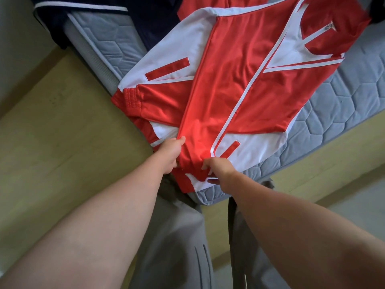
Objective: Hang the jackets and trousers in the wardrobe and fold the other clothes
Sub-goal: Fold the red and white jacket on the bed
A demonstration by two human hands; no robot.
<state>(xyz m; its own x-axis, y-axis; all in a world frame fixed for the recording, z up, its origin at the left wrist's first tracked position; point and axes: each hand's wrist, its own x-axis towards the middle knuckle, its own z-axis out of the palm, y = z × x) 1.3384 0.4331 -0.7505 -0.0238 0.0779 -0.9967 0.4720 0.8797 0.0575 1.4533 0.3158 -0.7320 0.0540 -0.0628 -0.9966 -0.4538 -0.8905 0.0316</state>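
Red-white jacket (227,80) flat on mattress (333,105); both hands' fingers (205,163) pinch sleeve end.

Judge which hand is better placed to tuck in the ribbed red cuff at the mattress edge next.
Left, probably. The left hand grips the shiny red-and-white jacket on the same side as the ribbed red cuff; the right hand would have to cross over.

Before you, a quilted grey mattress (343,105) carries a red-and-white jacket (229,80) spread over its corner, with a navy garment (150,24) and a red garment (200,9) beyond.
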